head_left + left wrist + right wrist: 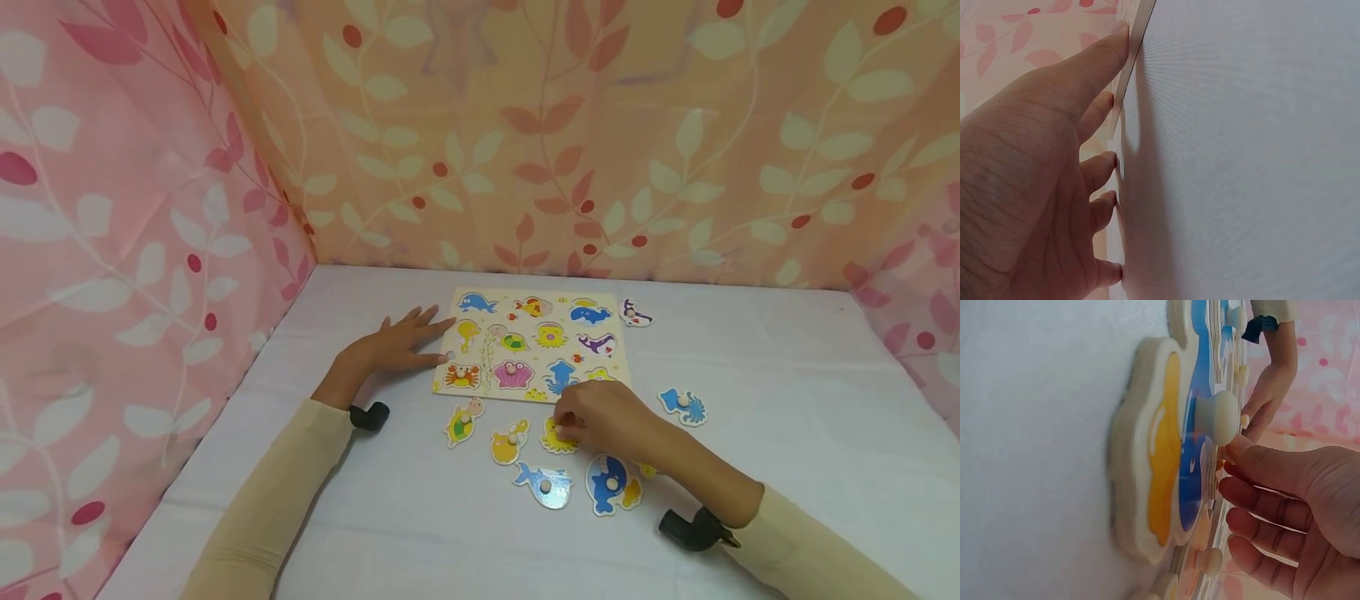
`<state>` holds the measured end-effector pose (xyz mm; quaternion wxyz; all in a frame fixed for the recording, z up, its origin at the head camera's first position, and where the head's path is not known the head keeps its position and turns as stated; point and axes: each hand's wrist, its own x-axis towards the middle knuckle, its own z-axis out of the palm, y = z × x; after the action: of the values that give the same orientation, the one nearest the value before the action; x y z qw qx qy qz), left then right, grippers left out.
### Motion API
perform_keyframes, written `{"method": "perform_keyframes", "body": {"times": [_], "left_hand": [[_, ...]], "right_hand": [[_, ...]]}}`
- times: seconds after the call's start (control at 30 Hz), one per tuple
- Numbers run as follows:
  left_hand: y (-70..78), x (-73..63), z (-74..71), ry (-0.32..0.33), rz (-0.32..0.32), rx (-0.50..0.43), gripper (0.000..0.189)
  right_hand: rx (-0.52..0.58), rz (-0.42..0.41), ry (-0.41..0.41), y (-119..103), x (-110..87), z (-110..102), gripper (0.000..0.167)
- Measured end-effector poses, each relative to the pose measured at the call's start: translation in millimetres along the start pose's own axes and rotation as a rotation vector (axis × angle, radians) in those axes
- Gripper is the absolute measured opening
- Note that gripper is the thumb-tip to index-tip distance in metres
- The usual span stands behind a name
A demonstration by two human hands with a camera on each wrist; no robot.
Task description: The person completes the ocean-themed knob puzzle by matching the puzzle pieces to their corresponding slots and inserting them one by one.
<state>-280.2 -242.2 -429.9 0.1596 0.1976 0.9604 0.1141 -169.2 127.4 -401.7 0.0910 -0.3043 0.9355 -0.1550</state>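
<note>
- The left hand (401, 343) lay with its fingers spread, gripping nothing; its thumb and forefinger touched the left edge of the puzzle board (542, 367).
- The right hand (603, 417) had its thumb and forefinger drawn together, pinching the yellow piece (558, 443) by its knob, the other fingers loosely bent.
- That yellow piece was just below the board's lower edge, partly hidden by the fingers.
- The board lay flat on the white table (450, 533), with the crab piece (453, 377) and the pink shell piece (504, 379), both knobbed, in its bottom row.
- Below the board lay the turtle piece (457, 431), the seahorse piece (503, 453), the light blue piece (557, 497) and the whale piece (602, 477).
- The blue squid piece (696, 409) lay apart, right of the board; the purple piece (642, 317) sat beside the board's upper right corner.
- Each wrist wore a black device, and a leafy patterned curtain (555, 167) hung behind the table.
</note>
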Motion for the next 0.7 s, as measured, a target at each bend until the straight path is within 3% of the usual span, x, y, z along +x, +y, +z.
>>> {"method": "perform_keyframes", "body": {"times": [0.43,0.7], "left_hand": [[0.8,-0.3,-0.7,0.005,0.004,-0.005,0.085],[5.8,-2.8,-4.4,-0.007,-0.005,-0.005,0.084]], "right_hand": [[-0.066,-0.123,0.021,4,-1.4,-4,0.012],[-0.045,-0.146,0.022,6,-2.4,-18,0.013]]}}
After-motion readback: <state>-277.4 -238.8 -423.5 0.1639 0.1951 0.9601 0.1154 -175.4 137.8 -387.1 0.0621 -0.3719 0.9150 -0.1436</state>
